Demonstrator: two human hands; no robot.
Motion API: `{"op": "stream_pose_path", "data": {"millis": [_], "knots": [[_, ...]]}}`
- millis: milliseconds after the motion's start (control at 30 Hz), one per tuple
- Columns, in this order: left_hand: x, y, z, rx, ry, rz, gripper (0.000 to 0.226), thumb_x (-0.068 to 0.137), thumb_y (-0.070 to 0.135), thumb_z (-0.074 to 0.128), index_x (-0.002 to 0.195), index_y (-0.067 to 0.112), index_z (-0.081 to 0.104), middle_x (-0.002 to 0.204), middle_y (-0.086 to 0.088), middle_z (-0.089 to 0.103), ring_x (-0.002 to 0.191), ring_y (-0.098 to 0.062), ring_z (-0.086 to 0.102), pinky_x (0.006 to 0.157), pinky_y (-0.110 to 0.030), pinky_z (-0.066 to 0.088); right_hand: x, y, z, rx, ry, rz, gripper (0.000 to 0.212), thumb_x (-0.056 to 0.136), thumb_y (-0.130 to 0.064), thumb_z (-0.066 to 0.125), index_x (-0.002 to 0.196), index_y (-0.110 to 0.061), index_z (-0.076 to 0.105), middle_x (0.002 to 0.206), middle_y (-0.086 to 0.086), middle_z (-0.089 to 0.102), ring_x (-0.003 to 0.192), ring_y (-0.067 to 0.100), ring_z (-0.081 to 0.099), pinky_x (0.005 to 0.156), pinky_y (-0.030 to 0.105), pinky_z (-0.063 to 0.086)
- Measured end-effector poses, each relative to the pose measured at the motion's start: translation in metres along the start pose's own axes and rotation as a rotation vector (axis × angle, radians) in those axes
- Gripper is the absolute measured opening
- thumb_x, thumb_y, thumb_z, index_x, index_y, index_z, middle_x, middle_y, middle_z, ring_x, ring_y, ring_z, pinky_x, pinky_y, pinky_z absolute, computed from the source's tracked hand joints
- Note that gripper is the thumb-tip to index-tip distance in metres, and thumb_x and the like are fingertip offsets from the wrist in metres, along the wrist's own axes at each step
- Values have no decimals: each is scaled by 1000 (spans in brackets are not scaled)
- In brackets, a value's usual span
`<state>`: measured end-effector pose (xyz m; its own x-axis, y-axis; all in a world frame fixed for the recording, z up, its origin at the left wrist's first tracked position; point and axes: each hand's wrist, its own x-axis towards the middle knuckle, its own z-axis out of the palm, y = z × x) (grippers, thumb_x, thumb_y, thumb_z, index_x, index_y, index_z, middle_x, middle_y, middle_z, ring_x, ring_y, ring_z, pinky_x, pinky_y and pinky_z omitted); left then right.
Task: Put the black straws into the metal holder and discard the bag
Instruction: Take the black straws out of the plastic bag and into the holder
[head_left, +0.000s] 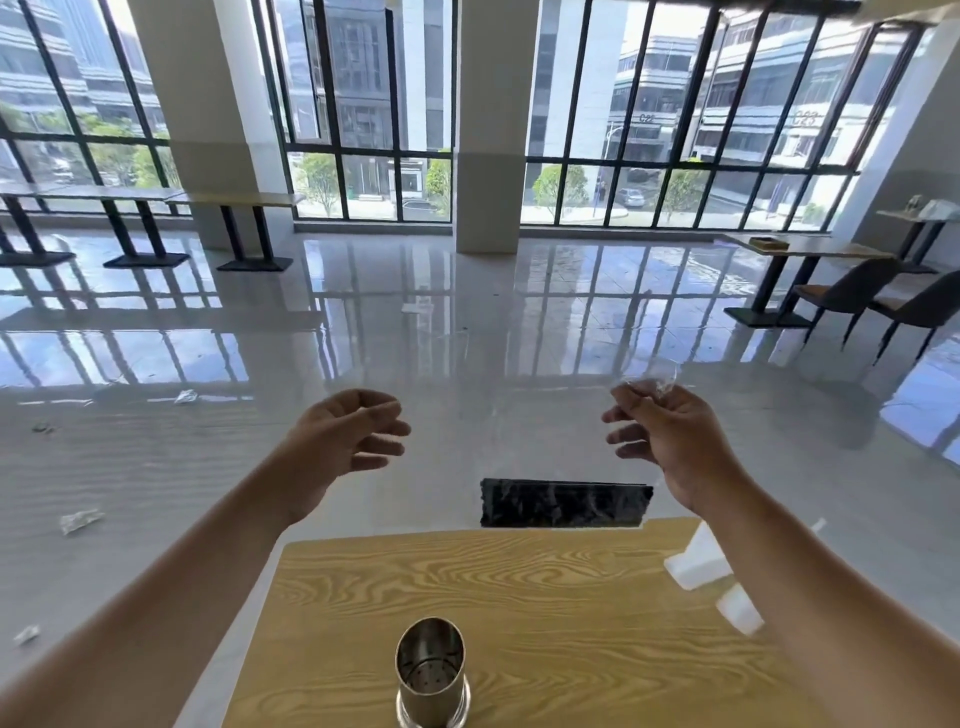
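Note:
A bundle of black straws (566, 503) lies crosswise in the bottom of a clear plastic bag (576, 441), which hangs just beyond the far edge of the wooden table (545, 597). My right hand (670, 441) pinches the crinkled top corner of the bag and holds it up. To the left of the bag, my left hand (348, 441) is raised with its fingers apart and holds nothing. The metal holder (431, 670), a perforated steel cup, stands upright and empty at the table's near edge, below and between my hands.
White paper pieces (698, 564) lie at the table's right edge under my right forearm. Crumpled clear scraps (78, 519) lie on the glossy floor at left. Tables and dark chairs (852, 296) stand far right, long benches (145, 208) far left, pillars by the windows.

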<state>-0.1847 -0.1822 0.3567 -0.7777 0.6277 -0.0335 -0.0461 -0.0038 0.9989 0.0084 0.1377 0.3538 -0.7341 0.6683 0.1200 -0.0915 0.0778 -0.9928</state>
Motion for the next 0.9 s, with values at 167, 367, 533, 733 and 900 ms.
{"op": "stream_pose_path", "data": {"millis": [167,367,533,733,900], "knots": [[11,-32,1,35,63,-57,9,99,22,72,104,14,73,87,-7,79,73,-17,76,82,-38,58,-13,23,-2,-67,-47,29,8,102,-18,70,97,-17,76,82,8,79,60,20,73,52,28,59],[7,-83,8,57,21,-136,7,100,17,71,94,14,71,84,-6,80,72,-17,76,77,-35,58,-36,52,-18,-123,-40,86,9,103,-15,69,98,-17,76,82,8,79,62,20,73,53,27,59],[-2,-110,19,59,-18,-173,6,100,17,71,94,14,69,85,-7,81,71,-17,76,74,-34,58,-49,62,-31,-169,-24,129,7,103,-12,68,100,-13,74,80,7,79,60,18,72,52,26,58],[-11,-138,23,99,-32,-235,7,100,17,71,94,14,69,87,-6,82,70,-14,76,70,-30,56,-59,71,-31,-266,-38,128,7,103,-13,68,103,-10,74,80,5,79,62,18,72,55,27,59],[-17,-159,20,99,-6,-286,8,99,21,72,95,15,71,91,-9,82,71,-14,76,70,-30,56,-61,70,-23,-369,-73,112,9,103,-14,68,102,-7,75,81,6,79,65,20,72,59,31,59]]}}
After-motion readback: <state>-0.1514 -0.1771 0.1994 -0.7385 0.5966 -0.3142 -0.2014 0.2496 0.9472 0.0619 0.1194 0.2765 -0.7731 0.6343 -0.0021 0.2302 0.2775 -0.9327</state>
